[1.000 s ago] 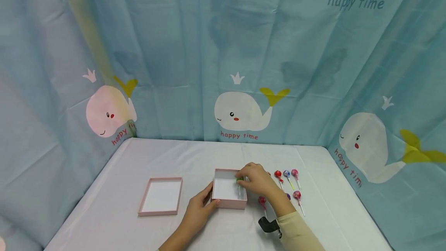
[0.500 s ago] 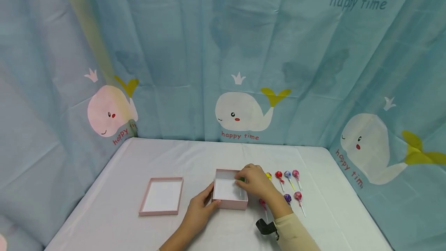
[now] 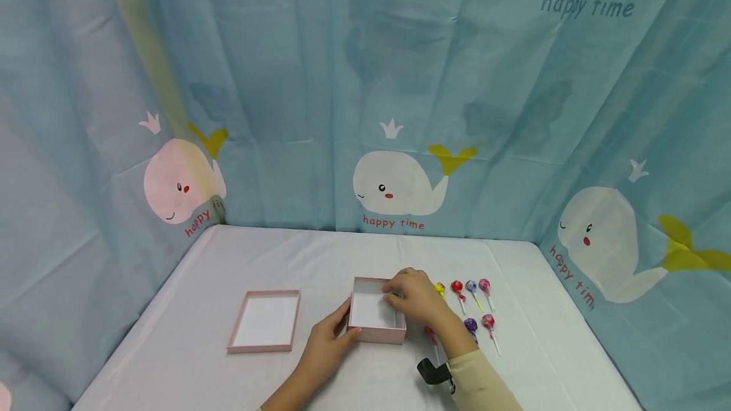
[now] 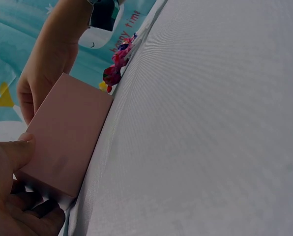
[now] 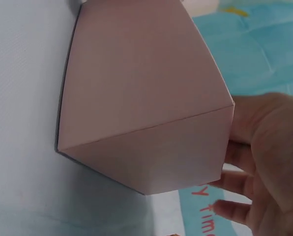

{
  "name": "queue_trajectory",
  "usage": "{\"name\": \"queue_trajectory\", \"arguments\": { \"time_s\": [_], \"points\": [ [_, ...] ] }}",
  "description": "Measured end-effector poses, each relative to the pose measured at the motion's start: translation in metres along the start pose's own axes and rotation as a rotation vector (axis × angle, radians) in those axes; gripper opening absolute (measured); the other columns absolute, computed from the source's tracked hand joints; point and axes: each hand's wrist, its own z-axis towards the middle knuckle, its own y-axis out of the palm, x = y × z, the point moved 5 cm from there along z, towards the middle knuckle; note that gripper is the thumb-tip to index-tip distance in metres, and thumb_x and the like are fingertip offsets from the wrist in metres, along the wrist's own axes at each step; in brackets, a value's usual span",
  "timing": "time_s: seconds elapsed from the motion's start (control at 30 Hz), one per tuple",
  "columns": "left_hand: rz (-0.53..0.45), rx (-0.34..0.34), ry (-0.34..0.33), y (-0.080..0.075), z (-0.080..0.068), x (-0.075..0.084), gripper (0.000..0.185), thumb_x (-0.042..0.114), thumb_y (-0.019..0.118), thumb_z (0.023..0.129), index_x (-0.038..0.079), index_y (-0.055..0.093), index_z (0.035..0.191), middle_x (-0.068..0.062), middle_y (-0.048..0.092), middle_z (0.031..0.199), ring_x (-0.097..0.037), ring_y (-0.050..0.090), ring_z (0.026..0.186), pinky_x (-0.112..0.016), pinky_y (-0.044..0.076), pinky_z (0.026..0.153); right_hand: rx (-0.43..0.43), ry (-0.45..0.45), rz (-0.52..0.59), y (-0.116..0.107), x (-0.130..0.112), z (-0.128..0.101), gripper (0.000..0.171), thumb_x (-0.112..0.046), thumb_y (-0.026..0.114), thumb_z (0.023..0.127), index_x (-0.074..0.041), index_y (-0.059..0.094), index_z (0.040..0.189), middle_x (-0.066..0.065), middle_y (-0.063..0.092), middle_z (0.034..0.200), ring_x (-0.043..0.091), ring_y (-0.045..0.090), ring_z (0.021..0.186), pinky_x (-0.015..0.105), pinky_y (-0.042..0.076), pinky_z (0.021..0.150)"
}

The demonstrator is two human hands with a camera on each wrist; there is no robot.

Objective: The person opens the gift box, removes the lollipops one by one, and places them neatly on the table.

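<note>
**Green sweet gone from sight at the box rim**

Since half a second ago the green lollipop seen under the right hand (image 3: 414, 300) no longer shows; that hand has barely shifted and still hovers over the right wall of the pink box (image 3: 377, 328). Its fingers (image 3: 394, 300) curl down over the rim into the box, and I cannot tell whether they hold anything. From the right wrist view the box (image 5: 141, 103) fills the picture, with the fingers just past its far corner.

On the other side, the left hand (image 3: 328, 344) holds the box's near left corner, thumb (image 4: 14, 152) pressed on the side wall (image 4: 68, 142), other fingers curled beneath.

Just beyond the right hand's knuckles lie loose lollipops (image 3: 471, 300) on the white bench (image 3: 320, 252): yellow, red, blue and pink in a row, purple and pink nearer the wrist. Well apart from the left hand's fingers, further left, sits the box lid (image 3: 265, 321), open side up. A whale-print curtain (image 3: 394, 113) hangs behind.
</note>
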Motion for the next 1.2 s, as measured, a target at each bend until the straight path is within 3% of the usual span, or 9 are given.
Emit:
{"name": "queue_trajectory", "arguments": {
  "time_s": [0.13,0.3,0.57,0.83,1.2],
  "points": [
    [0.002,0.003,0.008,0.000,0.000,0.001,0.078,0.031,0.077,0.092,0.006,0.040,0.157,-0.015,0.041,0.159,-0.031,0.041,0.147,-0.037,0.039,0.117,0.006,-0.008,-0.083,0.001,-0.001,-0.001,0.012,-0.033,0.077,0.093,-0.023,0.082,0.098,-0.009,0.076,0.096,0.019,0.062,0.108,0.047,0.050,0.100],
    [-0.002,0.000,0.017,-0.001,0.000,0.002,0.079,0.031,0.077,0.092,0.005,0.040,0.157,-0.015,0.041,0.160,-0.031,0.040,0.147,-0.037,0.039,0.117,-0.056,0.018,0.012,0.004,-0.002,-0.001,0.016,-0.034,0.076,0.094,-0.024,0.082,0.105,-0.007,0.075,0.107,0.022,0.061,0.115,0.050,0.053,0.102],
    [-0.008,-0.003,0.002,0.001,-0.001,0.001,0.079,0.030,0.078,0.091,0.009,0.040,0.157,-0.012,0.040,0.160,-0.027,0.040,0.147,-0.035,0.039,0.117,0.056,-0.015,-0.149,0.001,-0.003,-0.001,0.010,-0.033,0.080,0.090,-0.023,0.081,0.088,-0.010,0.074,0.087,0.019,0.063,0.103,0.045,0.051,0.096],
    [-0.009,-0.002,0.004,0.000,-0.001,0.000,0.079,0.032,0.077,0.092,0.008,0.040,0.157,-0.012,0.041,0.160,-0.028,0.041,0.147,-0.035,0.039,0.117,-0.028,0.030,0.060,0.005,-0.002,0.002,0.020,-0.032,0.080,0.090,-0.022,0.082,0.107,-0.009,0.076,0.106,0.021,0.061,0.116,0.050,0.051,0.105],
    [0.000,-0.007,0.005,0.000,-0.002,0.000,0.078,0.029,0.076,0.093,0.007,0.038,0.157,-0.013,0.040,0.160,-0.029,0.041,0.147,-0.036,0.040,0.117,-0.028,-0.011,0.058,0.014,-0.005,0.011,0.019,-0.032,0.080,0.091,-0.023,0.081,0.107,-0.009,0.075,0.107,0.018,0.062,0.112,0.047,0.051,0.102]
  ]
}}
